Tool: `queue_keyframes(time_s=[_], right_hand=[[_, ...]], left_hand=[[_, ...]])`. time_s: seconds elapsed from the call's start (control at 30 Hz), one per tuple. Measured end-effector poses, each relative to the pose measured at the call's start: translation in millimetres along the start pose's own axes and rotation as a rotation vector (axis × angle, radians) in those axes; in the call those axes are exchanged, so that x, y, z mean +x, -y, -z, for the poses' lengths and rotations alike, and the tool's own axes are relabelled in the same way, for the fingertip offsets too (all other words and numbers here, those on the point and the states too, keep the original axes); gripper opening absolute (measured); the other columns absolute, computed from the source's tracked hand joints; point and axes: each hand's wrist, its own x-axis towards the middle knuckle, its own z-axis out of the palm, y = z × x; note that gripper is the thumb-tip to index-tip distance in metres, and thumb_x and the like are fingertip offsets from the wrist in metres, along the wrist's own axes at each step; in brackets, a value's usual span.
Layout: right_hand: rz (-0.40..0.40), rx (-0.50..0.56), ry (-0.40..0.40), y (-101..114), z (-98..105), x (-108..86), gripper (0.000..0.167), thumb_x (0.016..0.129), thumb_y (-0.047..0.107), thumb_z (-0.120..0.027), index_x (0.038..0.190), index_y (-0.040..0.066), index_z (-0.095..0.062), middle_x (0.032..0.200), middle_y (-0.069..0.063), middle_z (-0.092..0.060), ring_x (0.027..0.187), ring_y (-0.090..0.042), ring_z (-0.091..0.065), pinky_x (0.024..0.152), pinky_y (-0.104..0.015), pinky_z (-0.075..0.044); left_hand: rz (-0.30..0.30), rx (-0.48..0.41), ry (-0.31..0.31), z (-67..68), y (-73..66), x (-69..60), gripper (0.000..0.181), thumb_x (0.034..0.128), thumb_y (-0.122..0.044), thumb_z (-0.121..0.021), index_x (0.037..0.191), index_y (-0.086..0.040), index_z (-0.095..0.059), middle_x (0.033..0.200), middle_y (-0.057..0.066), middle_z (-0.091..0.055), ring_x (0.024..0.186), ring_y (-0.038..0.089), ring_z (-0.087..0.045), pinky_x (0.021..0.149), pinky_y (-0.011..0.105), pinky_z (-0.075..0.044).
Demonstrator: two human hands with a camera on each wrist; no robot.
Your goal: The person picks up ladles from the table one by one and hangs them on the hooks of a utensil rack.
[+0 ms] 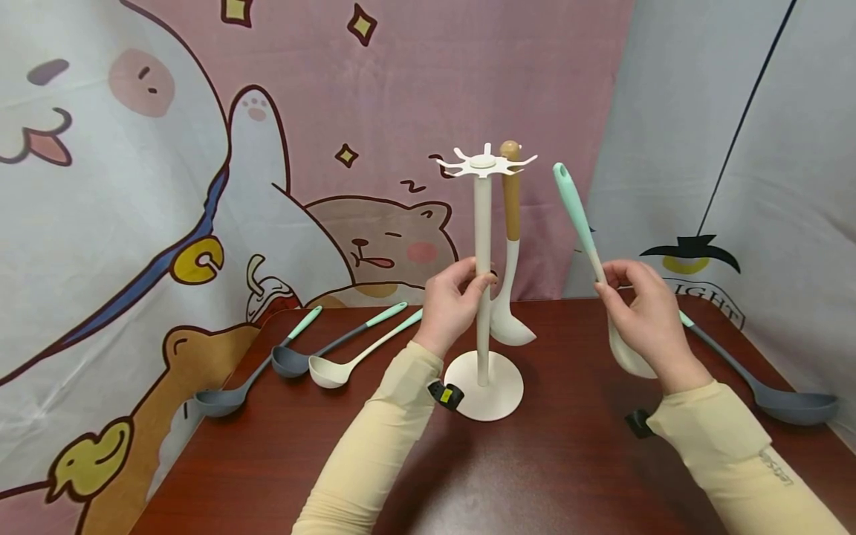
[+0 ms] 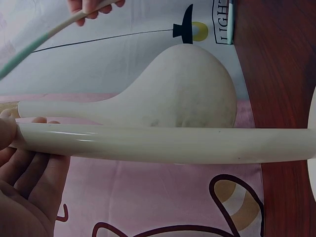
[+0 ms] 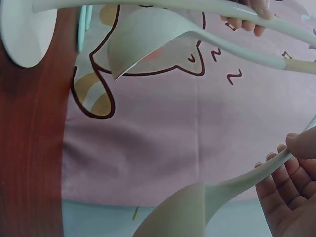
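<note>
My left hand (image 1: 456, 305) grips the pole of a white utensil stand (image 1: 483, 223) about halfway up. The stand has a round base and a ring of hooks on top. From one hook hangs a white ladle with a wooden handle (image 1: 511, 200). To the right of the stand, my right hand (image 1: 638, 312) pinches the neck of a cream ladle with a mint handle (image 1: 575, 204), holding it off the table, handle up and tilted. Its bowl is partly hidden behind the hand in the head view; the right wrist view shows part of the bowl (image 3: 177, 212).
On the left of the brown table (image 1: 428, 475) lie two grey ladles (image 1: 224, 401) with mint handles and a cream ladle (image 1: 331, 371). Another grey ladle (image 1: 796, 405) lies at the right edge. A cartoon curtain (image 1: 535, 74) hangs behind the table.
</note>
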Motion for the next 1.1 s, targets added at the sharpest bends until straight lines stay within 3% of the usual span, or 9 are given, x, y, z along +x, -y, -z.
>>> queue_keyframes(time_s=[0.3,0.77,1.1], right_hand=[[0.027,0.069,-0.063,10,-2,2.1,0.019,0.089,-0.006,-0.068,0.107,-0.007,-0.064,0.093,-0.012,-0.059,0.087,0.004,-0.051,0.068,-0.004,-0.041],[0.090,0.128,-0.149,23,-4,5.4,0.021,0.087,-0.009,-0.069,0.107,-0.008,-0.065,0.094,0.000,-0.059,0.088,0.003,-0.053,0.069,-0.011,-0.042],[0.096,0.180,-0.149,30,-10,6.2,0.022,0.086,-0.011,-0.070,0.107,-0.007,-0.066,0.095,0.001,-0.058,0.088,0.000,-0.053,0.072,-0.012,-0.042]], left_hand=[[-0.004,0.003,-0.007,-0.2,0.5,-0.2,0.013,0.0927,-0.010,-0.071,0.105,-0.008,-0.073,0.091,0.005,-0.074,0.084,0.010,-0.070,0.072,0.024,-0.055],[0.001,-0.006,-0.003,-0.2,0.8,-0.3,0.015,0.0936,-0.016,-0.071,0.106,-0.008,-0.073,0.091,0.005,-0.074,0.083,0.009,-0.070,0.071,0.024,-0.056],[0.001,-0.009,-0.004,-0.4,-0.3,-0.3,0.012,0.0931,-0.011,-0.070,0.104,-0.007,-0.073,0.091,0.005,-0.074,0.084,0.010,-0.070,0.072,0.024,-0.056]])
